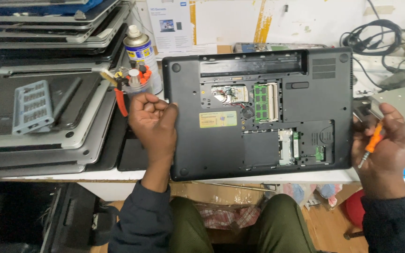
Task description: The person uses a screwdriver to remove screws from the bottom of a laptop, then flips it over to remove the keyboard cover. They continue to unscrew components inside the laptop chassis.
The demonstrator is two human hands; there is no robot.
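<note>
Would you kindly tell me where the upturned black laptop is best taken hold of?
Probably by its two short side edges, one hand from each side: the upturned black laptop lies flat, its open compartments sit mid-base, and the left hand and right hand already flank it.

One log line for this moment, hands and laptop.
left hand: fist at laptop edge | right hand: holds orange screwdriver | laptop: underside up, covers off

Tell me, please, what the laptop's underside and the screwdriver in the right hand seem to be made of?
The laptop's underside looks like matte dark-grey moulded plastic: even dull surface, moulded vent slots. The screwdriver in the right hand seems to have a glossy orange plastic handle and a thin silvery shaft, probably steel.
</note>
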